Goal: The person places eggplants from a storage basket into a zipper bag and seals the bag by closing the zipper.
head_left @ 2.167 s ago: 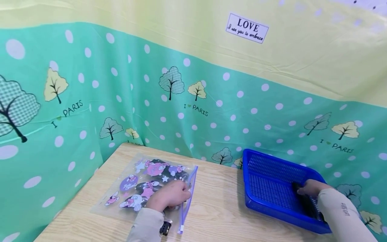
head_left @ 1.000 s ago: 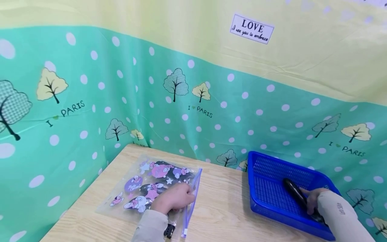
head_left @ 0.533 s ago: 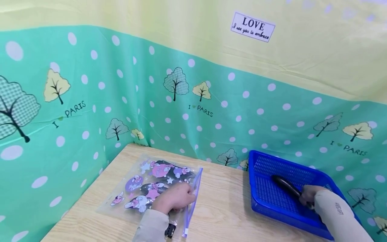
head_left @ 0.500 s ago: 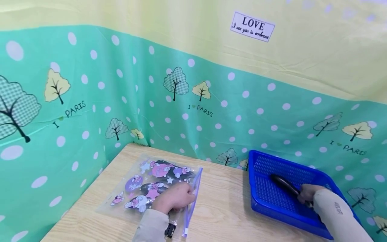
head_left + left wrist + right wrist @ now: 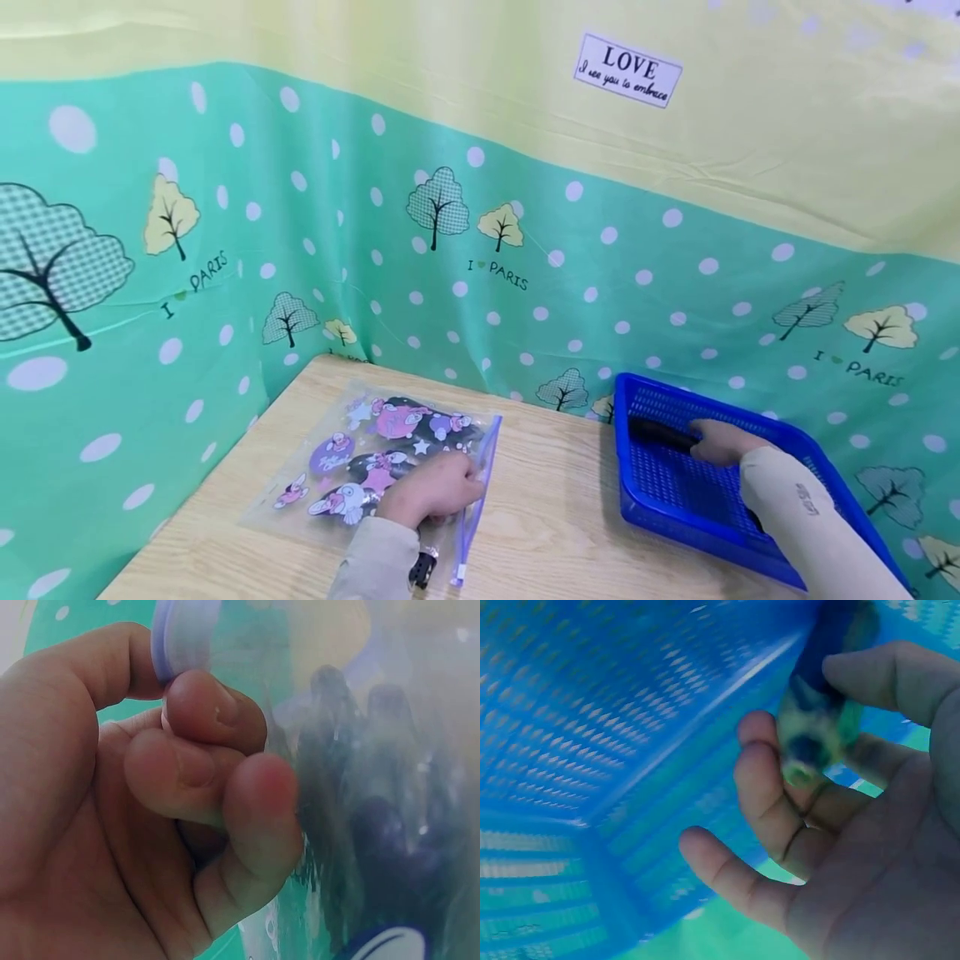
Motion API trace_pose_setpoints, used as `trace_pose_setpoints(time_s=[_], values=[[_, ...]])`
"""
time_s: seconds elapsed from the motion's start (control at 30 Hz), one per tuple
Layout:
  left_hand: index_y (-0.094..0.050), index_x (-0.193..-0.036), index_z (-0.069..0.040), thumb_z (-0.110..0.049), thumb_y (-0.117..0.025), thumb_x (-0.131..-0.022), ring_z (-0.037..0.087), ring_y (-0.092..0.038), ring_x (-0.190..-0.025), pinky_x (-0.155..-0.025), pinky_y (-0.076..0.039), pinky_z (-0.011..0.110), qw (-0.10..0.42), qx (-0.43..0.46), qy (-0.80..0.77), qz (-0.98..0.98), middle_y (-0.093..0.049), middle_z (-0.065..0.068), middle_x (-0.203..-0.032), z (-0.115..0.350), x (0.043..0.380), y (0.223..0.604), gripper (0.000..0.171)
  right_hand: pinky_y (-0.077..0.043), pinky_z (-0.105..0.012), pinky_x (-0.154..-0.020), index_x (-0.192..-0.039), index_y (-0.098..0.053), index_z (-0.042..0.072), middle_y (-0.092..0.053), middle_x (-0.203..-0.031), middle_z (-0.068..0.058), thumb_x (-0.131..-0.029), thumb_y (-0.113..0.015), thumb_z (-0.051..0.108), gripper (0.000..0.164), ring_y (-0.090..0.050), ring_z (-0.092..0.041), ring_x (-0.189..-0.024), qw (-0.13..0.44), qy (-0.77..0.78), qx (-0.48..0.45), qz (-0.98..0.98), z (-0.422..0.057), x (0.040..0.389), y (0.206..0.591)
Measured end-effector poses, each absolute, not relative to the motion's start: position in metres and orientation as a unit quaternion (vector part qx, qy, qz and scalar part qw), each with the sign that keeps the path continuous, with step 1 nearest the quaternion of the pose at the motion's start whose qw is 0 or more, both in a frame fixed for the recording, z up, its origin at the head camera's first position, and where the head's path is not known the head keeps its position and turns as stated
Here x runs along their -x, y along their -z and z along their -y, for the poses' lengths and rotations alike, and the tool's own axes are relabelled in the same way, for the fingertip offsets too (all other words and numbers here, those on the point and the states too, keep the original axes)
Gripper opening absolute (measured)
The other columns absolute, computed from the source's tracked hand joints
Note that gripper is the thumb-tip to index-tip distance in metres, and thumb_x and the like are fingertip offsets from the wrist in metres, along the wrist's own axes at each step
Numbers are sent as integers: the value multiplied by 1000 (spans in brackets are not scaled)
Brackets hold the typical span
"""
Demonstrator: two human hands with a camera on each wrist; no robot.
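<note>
My right hand (image 5: 723,442) holds a long dark eggplant (image 5: 660,433) by its green stem end, inside the blue basket (image 5: 697,546). In the right wrist view, thumb and fingers close round the eggplant (image 5: 829,667) near its pale, green-tipped end. My left hand (image 5: 438,487) pinches the purple zip edge of a clear printed zip bag (image 5: 330,458) lying on the table. Dark, long shapes show through the bag's film; the left wrist view shows them blurred beside my curled fingers (image 5: 259,795). The bag's mouth is partly hidden behind that hand.
Another dark piece (image 5: 753,521) shows in the basket, mostly hidden by my right sleeve (image 5: 802,508). Between bag and basket lies bare wood-grain table (image 5: 555,492). A green and yellow curtain (image 5: 525,333) stands behind. A black strap (image 5: 423,571) is by my left wrist.
My right hand has taken hold of the eggplant and drawn it leftward and back across the basket, toward its far left corner. The left hand stays at the bag's edge.
</note>
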State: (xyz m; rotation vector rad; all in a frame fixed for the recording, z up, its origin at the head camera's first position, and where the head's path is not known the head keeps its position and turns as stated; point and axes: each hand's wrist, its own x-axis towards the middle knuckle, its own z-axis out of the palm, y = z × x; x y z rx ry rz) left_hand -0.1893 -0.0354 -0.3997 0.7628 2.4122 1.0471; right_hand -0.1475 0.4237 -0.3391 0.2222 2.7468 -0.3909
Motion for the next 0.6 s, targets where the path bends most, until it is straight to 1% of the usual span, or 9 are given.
trace_pose_setpoints(time_s=[0.07, 0.1, 0.23, 0.37, 0.4, 0.43, 0.47, 0.53, 0.6], values=[[-46, -66, -16, -22, -60, -90, 9, -37, -41, -35, -31, 24, 200, -274, -376, -862, -44, -4, -54, 34, 190, 399, 29, -47, -62, -91, -135, -42, -21, -54, -123, -40, -94, -59, 8, 53, -51, -58, -115, 164, 116, -64, -978, -421, 152, 333], [-46, -66, -16, -22, -60, -91, 9, -37, -40, -35, -30, 24, 200, -275, -377, -861, -44, -4, -53, 34, 190, 399, 29, -45, -64, -93, -135, -44, -20, -51, -128, -41, -94, -59, 9, 52, -46, -59, -120, 156, 106, -60, -980, -421, 154, 329], [-46, -66, -15, -22, -60, -91, 9, -37, -39, -34, -30, 23, 201, -276, -378, -860, -43, -4, -52, 33, 190, 398, 29, -50, -60, -85, -132, -50, -17, -55, -125, -38, -96, -59, 12, 48, -53, -53, -114, 125, 116, -52, -984, -420, 159, 319], [-46, -67, -15, -21, -60, -91, 9, -37, -40, -35, -30, 24, 203, -273, -378, -861, -44, -4, -53, 34, 189, 398, 28, -52, -54, -79, -129, -57, -14, -61, -120, -31, -97, -62, 18, 46, -61, -42, -104, 78, 139, -34, -987, -413, 163, 317], [-46, -67, -15, -21, -60, -91, 9, -38, -40, -35, -30, 24, 203, -273, -379, -861, -44, -4, -53, 35, 188, 398, 28, -52, -53, -77, -127, -58, -14, -63, -117, -29, -97, -62, 19, 45, -62, -39, -99, 66, 143, -29, -987, -411, 164, 317], [-46, -67, -15, -20, -60, -91, 9, -38, -40, -35, -30, 24, 202, -273, -379, -861, -44, -4, -53, 35, 188, 398, 28, -52, -53, -77, -126, -59, -13, -64, -116, -28, -97, -63, 20, 44, -62, -37, -97, 54, 146, -28, -987, -409, 165, 318], [-46, -67, -15, -21, -60, -91, 9, -38, -40, -35, -30, 24, 202, -273, -379, -861, -44, -4, -53, 35, 188, 398, 28, -52, -53, -77, -125, -60, -13, -65, -115, -28, -96, -63, 20, 44, -62, -37, -96, 45, 148, -28, -988, -406, 166, 320], [-46, -67, -15, -20, -60, -91, 9, -38, -40, -35, -31, 24, 201, -273, -379, -861, -45, -3, -53, 36, 188, 398, 28, -52, -55, -79, -123, -61, -15, -65, -113, -29, -96, -64, 18, 43, -63, -40, -97, 33, 148, -27, -988, -402, 169, 324], [-47, -67, -15, -21, -60, -91, 9, -39, -40, -35, -31, 24, 201, -271, -378, -862, -46, -3, -54, 37, 188, 398, 28, -53, -54, -78, -123, -59, -17, -65, -112, -30, -96, -63, 18, 44, -63, -40, -96, 30, 149, -34, -988, -399, 172, 329]])
